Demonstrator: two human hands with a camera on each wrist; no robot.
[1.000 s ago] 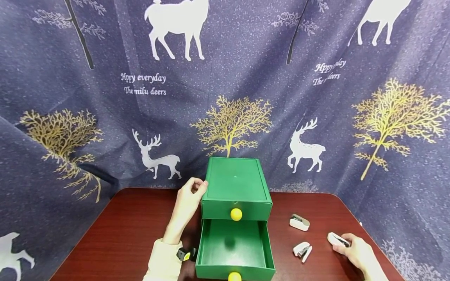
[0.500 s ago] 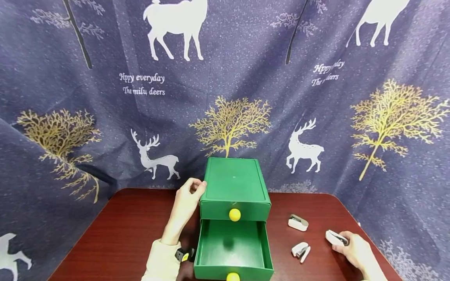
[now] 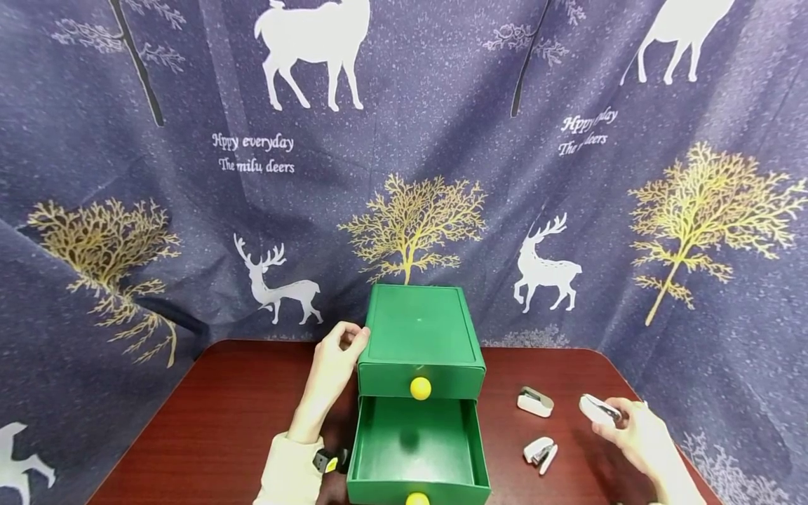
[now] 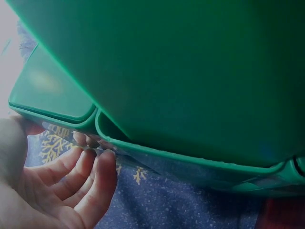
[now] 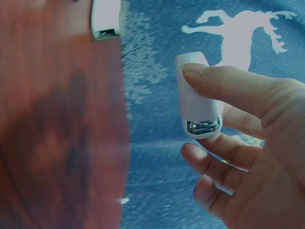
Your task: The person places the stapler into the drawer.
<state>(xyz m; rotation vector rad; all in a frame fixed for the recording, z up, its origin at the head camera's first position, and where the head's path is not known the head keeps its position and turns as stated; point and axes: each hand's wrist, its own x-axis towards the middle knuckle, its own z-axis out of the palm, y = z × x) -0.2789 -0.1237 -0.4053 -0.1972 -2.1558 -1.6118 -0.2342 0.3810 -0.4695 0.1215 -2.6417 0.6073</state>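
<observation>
Reachable from above: lower drawer [image 3: 381,493] | roofing its rear: upper drawer [image 3: 388,381] | left side: left hand [image 3: 333,361] | rightward: grey-topped stapler [image 3: 534,402], white stapler [image 3: 538,449]

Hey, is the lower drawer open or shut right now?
Open. In the head view, the lower drawer juts out past the upper drawer, so its inside floor and side walls show.

At lower centre of the head view, a drawer cabinet [image 3: 421,326] stands on the table [image 3: 240,414] before the curtain [image 3: 442,126], lower drawer [image 3: 413,449] jutting forward, left fingers [image 4: 101,188] at its left side. Rightward, one stapler [image 3: 535,402] lies behind another stapler [image 3: 538,447]; farther right, right fingers [image 5: 231,149] hold a third stapler [image 3: 596,410].
</observation>
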